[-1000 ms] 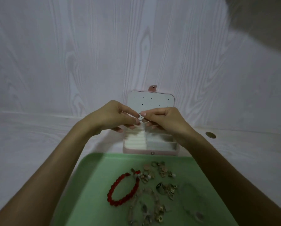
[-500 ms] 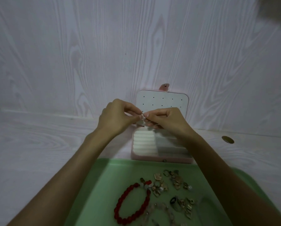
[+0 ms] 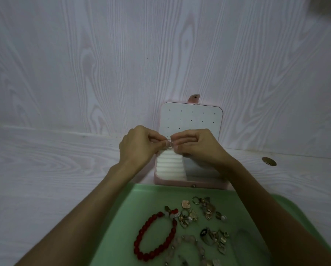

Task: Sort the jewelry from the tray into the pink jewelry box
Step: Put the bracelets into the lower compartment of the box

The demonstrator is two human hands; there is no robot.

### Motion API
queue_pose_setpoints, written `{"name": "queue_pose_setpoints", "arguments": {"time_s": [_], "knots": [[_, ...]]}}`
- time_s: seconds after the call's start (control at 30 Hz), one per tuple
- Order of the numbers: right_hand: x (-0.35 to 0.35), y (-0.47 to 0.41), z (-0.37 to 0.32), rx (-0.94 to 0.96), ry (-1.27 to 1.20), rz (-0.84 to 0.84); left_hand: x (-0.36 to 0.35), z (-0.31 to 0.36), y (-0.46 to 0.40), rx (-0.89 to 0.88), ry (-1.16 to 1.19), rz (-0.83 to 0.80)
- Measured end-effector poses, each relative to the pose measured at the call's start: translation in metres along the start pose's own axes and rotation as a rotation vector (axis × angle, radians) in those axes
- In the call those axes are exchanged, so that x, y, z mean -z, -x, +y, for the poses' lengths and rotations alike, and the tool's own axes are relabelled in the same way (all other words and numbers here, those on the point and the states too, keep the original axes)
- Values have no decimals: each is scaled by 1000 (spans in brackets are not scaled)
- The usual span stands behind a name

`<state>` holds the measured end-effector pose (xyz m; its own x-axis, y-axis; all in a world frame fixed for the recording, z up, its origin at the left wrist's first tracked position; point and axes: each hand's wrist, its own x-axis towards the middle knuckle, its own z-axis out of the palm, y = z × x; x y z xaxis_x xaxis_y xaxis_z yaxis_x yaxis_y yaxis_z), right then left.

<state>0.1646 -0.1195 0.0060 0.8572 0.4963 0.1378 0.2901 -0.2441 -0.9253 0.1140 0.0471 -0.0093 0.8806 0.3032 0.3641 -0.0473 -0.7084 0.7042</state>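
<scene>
Fingertips meet dead centre of the frame: the left hand [image 3: 139, 144] and the right hand [image 3: 196, 144] both pinch one tiny pale piece of jewelry [image 3: 169, 142] between thumb and forefinger, the other fingers curled in tight. What the piece is — too small and blurred to call.

The hands hover over the open pink jewelry box [image 3: 191, 181], just above centre. Its white lid [image 3: 191, 118] stands upright against the wall, dotted with small holes, a pink snap tab [image 3: 194, 98] poking over the top. Below the fingers, the white ring rolls [image 3: 170, 166] fill the box's left side; the right compartment is largely hidden behind the right wrist.

No writing or brand readable anywhere.

Lower centre, the green tray [image 3: 130, 217] touches the box's front edge, its bottom cut off by the frame. On it: a red bead bracelet [image 3: 154, 236], a pale bead bracelet [image 3: 187, 246], dim and partly cropped, and a scatter of small gold-toned pieces [image 3: 205, 210], hard to separate. A dark round spot [image 3: 268, 161] sits on the table at right.
</scene>
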Motion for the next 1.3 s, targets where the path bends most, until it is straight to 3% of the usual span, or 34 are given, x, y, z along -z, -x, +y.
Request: {"name": "queue_pose_setpoints", "arguments": {"time_s": [0.33, 0.63, 0.87, 1.3], "knots": [[-6, -2, 5, 219, 9, 164, 3, 6, 0, -120, 2, 110], [-10, -5, 13, 409, 566, 169, 3, -2, 0, -147, -223, -56], [-12, -3, 5, 364, 819, 122, 3, 0, 0, -139, -273, -60], [-9, -5, 7, 334, 867, 60, 10, 1, -4, -95, -329, -245]]}}
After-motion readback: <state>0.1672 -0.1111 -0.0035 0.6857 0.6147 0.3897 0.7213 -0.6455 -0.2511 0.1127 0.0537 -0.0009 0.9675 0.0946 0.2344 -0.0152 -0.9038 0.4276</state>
